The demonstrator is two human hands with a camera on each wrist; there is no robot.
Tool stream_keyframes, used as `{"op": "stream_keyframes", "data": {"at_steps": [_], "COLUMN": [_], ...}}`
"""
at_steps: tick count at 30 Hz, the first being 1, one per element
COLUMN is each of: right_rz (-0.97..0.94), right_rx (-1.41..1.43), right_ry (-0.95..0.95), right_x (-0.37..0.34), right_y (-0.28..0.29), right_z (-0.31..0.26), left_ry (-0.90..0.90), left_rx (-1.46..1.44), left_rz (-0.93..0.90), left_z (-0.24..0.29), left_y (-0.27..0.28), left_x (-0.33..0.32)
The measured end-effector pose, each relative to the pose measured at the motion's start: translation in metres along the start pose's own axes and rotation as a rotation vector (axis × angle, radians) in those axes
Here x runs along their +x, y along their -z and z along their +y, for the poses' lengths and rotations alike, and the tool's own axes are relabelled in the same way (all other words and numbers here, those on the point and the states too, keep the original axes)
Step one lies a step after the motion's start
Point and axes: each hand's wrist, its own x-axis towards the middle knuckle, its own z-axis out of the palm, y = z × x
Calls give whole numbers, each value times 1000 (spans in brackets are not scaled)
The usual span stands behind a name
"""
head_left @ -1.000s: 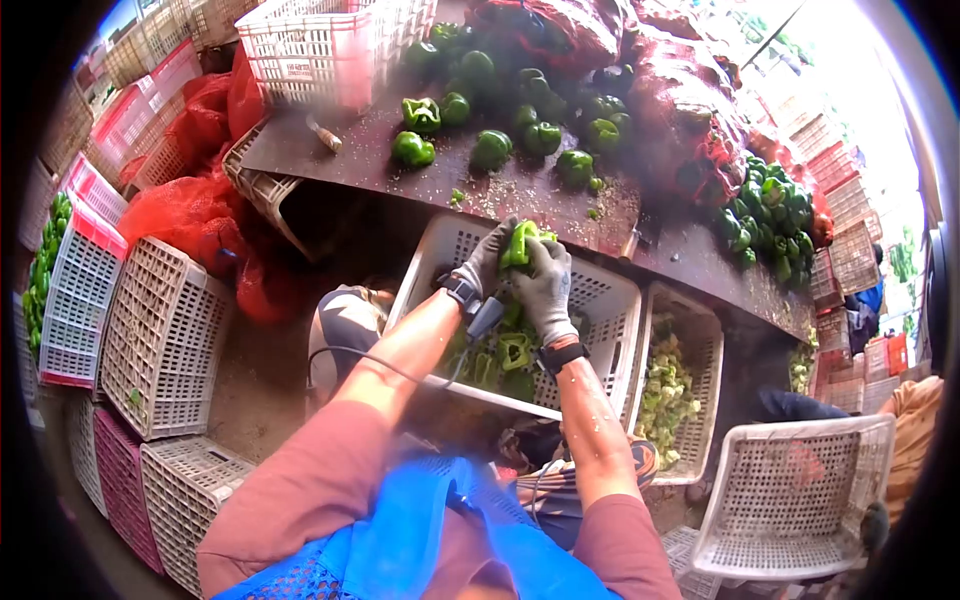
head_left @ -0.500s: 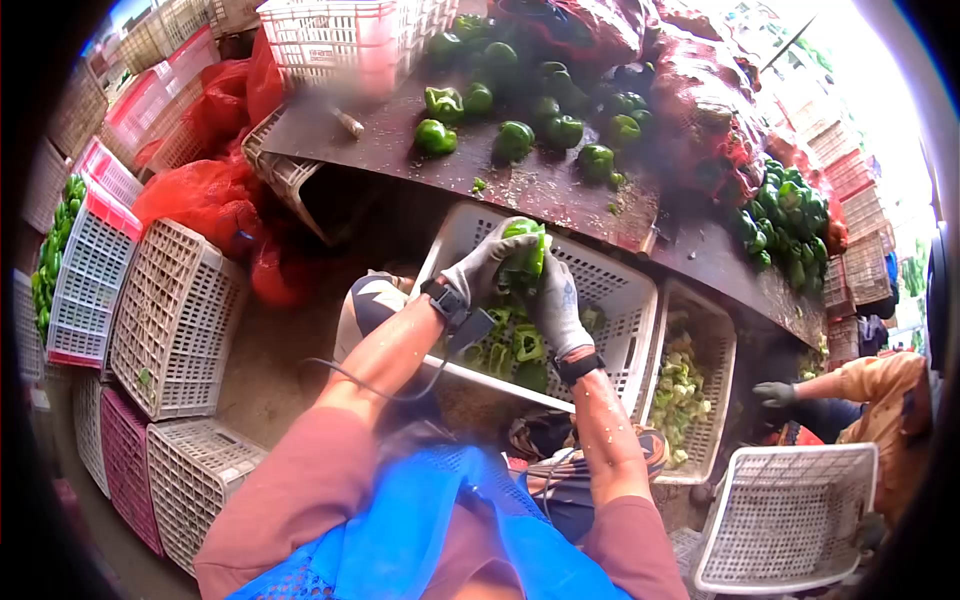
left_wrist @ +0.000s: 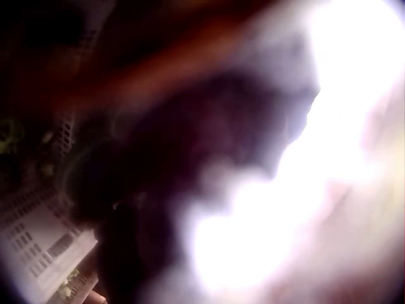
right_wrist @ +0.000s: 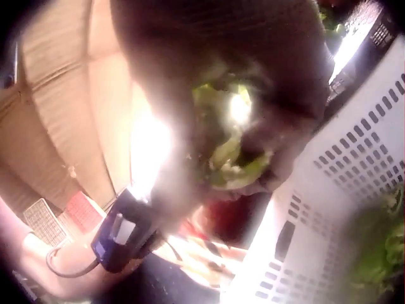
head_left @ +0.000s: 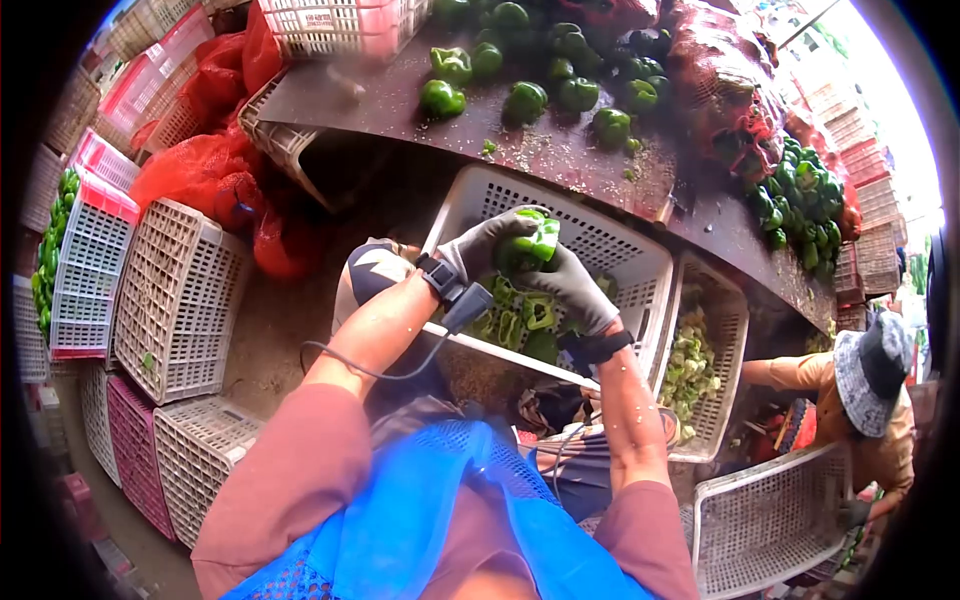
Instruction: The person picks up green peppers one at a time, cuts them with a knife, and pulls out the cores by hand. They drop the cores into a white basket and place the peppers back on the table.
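Observation:
Both gloved hands hold a green bell pepper (head_left: 535, 243) above a white plastic crate (head_left: 625, 262). My left hand (head_left: 487, 246) grips it from the left, with fingers curled over its top. From the right and below, my right hand (head_left: 577, 292) grips the same pepper. Its hollow, cut-open side shows as a pale green rim (right_wrist: 237, 172) in the right wrist view. Cut pepper pieces (head_left: 508, 322) lie in the crate beneath the hands. The left wrist view is dark and glared, so the left fingers are hidden there.
Whole peppers (head_left: 525, 102) and red mesh sacks (head_left: 722, 85) cover the dark table (head_left: 400, 100) ahead. A crate of pale trimmings (head_left: 690, 365) stands right of the white one. Stacked crates (head_left: 180, 300) line the left. At right, a person in a hat (head_left: 873, 375) bends beside a tilted crate (head_left: 770, 515).
The pepper has been turned between my hands, and its pale cut opening no longer faces the head camera. At right, the other person has leaned into view, and the crate there has tilted.

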Motion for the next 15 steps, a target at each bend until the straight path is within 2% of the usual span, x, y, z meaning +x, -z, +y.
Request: {"op": "stream_keyframes", "data": {"at_steps": [2,3,4,6,7,8,10,11,12,14,15], "right_rz": [-152,-150,-150,-11,108,106,243,315,321,504,527], "right_rx": [347,195,197,103,-140,-141,-97,-203,-201,-361,-211], "right_ry": [-83,-65,-68,-54,25,23,93,174,177,212,178], "right_x": [-12,-10,-11,-13,-13,-14,-19,-19,-15,-10,-5], "right_y": [-2,3,2,-1,-6,-12,-23,-27,-29,-32,-33], "right_z": [-24,-23,-20,-16,-13,-14,-17,-15,-11,6,15], "left_ry": [21,23,23,33,8,-14,-44,-106,-167,-190,-253], "left_rx": [-5,13,35,-24,-15,-5,24,67,113,86,148], "left_rz": [4,12,16,21,10,1,40,44,44,43,98], "left_z": [5,5,7,7,8,11,12,12,15,6,5], "left_y": [-9,-11,-12,-17,-19,-25,-40,-43,-43,-39,-44], "left_x": [-8,-10,-10,-10,-10,-12,-17,-16,-13,-10,-12]}}
